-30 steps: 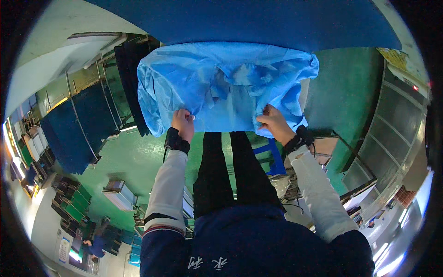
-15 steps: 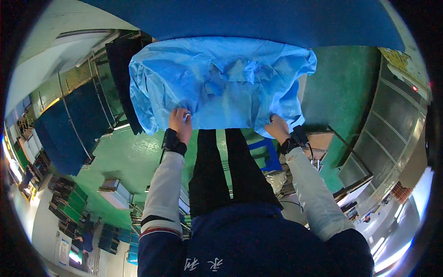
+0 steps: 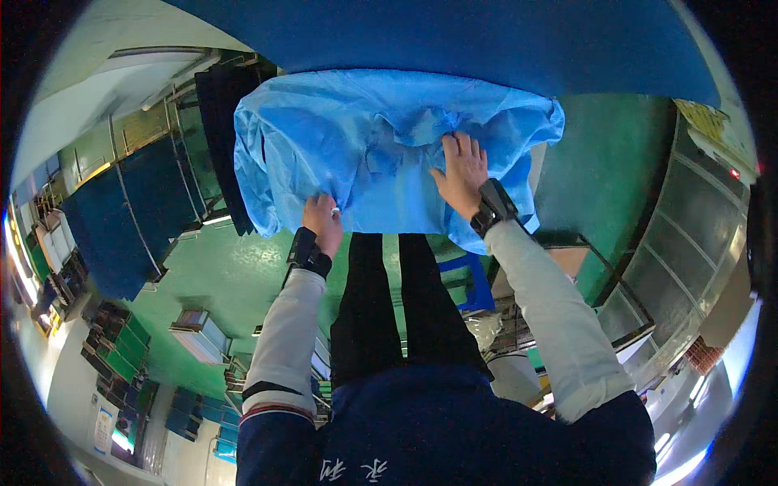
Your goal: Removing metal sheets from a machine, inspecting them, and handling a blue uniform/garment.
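Observation:
A crumpled light-blue plastic-like sheet is spread in front of me, with folds and raised creases toward its middle. At its near edge, left of centre, my left hand rests with curled fingers. A small white bit shows at those fingers; whether it is held or worn, I cannot make out. My right hand lies on the sheet right of centre, palm down, fingers stretched forward and nothing in them. Both wrists carry dark strapped devices.
Beyond the sheet lies a large dark-blue surface. Dark-blue panels hang on metal racks at the left. A blue stool-like frame stands below the sheet's right side, on a green floor. Framed grey panels stand at the right.
My right hand has left the sheet's near right edge, moved forward and inward, and opened flat on it. The left hand stays at the near edge, barely shifted.

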`<state>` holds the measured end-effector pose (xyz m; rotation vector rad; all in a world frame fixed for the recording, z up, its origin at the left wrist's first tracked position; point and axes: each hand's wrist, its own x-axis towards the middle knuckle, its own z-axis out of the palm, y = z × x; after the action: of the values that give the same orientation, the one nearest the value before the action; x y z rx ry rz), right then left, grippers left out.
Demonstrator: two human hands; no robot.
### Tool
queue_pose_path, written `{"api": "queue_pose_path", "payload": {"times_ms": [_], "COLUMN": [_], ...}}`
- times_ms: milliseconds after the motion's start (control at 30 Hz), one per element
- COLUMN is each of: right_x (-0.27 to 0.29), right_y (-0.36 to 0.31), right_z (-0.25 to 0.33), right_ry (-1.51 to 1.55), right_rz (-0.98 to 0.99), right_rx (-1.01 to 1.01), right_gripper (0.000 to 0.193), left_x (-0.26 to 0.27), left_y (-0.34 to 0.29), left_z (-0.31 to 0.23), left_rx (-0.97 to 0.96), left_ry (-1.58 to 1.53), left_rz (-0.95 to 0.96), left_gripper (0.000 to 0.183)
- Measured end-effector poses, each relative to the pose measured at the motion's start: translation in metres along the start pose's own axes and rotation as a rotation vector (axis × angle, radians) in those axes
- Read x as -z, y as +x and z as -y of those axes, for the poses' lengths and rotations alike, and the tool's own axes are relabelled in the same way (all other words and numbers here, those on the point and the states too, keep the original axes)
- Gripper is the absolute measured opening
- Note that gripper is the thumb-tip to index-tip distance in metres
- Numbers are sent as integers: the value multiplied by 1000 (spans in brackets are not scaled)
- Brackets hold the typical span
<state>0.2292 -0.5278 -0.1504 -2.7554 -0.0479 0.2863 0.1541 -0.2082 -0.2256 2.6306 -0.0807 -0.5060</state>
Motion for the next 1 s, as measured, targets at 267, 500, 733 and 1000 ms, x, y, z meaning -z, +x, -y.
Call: {"api": "queue_pose_path", "payload": {"times_ms": [267, 500, 733, 1000], "right_x": [-15, 69, 19, -40], "right_y": [68, 106, 29, -80], "right_z": [-33, -26, -58, -33], "right_ry": [180, 1775, 915, 582], "right_rz": [44, 129, -81, 75], "right_rx": [-122, -234, -358, -554], "right_gripper": [15, 18, 40, 47], "left_x": [44, 159, 84, 47], "left_y": [-17, -6, 1, -2], "left_z": [-26, -137, -170, -174], "left_rx": [84, 190, 310, 463], "left_ry": [-360, -1239, -1402, -1384], "left_rz": [185, 696, 592, 481], "left_gripper": [20, 15, 12, 12]}}
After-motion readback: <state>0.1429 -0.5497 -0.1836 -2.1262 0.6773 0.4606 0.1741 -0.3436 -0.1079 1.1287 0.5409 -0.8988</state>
